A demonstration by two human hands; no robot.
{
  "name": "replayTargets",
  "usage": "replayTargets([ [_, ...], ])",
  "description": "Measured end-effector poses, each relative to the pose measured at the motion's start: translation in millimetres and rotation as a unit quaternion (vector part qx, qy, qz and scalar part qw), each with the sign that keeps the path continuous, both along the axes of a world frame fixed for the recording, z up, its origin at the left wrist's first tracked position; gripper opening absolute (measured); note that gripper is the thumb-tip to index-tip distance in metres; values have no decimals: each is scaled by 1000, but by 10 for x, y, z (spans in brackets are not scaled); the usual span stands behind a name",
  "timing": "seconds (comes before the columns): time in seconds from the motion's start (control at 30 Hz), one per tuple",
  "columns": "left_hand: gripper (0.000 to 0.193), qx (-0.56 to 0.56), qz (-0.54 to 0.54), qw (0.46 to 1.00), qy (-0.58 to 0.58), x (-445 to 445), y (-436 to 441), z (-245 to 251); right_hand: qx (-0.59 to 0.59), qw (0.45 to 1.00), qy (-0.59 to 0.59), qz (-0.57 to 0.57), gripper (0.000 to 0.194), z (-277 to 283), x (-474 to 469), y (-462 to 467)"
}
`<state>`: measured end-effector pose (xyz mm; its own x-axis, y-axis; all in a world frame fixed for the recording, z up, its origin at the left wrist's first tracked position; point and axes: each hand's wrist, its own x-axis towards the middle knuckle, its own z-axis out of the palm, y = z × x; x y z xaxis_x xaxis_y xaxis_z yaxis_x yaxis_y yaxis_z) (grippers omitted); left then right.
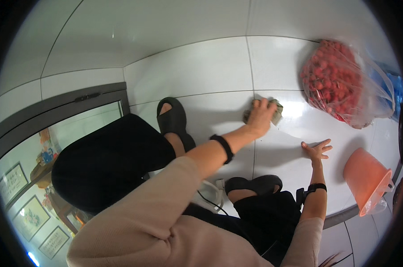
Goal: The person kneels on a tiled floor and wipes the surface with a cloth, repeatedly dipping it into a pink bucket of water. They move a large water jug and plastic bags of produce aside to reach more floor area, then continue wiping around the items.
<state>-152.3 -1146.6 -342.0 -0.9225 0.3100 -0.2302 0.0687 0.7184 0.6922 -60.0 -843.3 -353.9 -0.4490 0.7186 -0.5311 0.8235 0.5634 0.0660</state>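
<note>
Fingers bent over a crumpled grey-green cloth (278, 110), my left hand (261, 116) presses it onto the white tiled floor (218, 110). The palm hides part of the cloth. A black band (225, 147) circles my left wrist. To the right and nearer to me, my right hand (316, 150) has its fingers spread and holds nothing. It is at or just above the floor; contact cannot be told. A black strap (316, 188) with a small device sits on my right wrist. Small dark specks lie on the tiles between the hands.
A clear plastic bag of small red round fruits (335, 80) rests near the wall (188, 23), with blue plastic (393, 86) behind it. An orange plastic bin (365, 177) stands right of my right hand. A dark-framed glass door (88, 100) is at left. My feet wear black slippers (173, 116).
</note>
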Motion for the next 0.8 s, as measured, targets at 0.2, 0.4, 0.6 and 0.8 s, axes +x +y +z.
replayTargets([
  [0.2, 28, -192, 275, 910, 242, -1219, -1536, -65, -27, 999, 1, -25, 152, 68, -40, -65],
  [0.4, 41, -229, 164, 942, 180, -1559, -1090, -342, -36, 998, -4, -43, 149, 154, -87, -118],
  [0.6, 41, -200, -138, 949, 201, -809, -175, -194, -33, 998, -10, -46, 148, 216, -136, -167],
  [0.8, 46, 36, -286, 958, 8, -310, 107, 107, -39, 997, -22, -62, 148, 261, -167, -183],
])
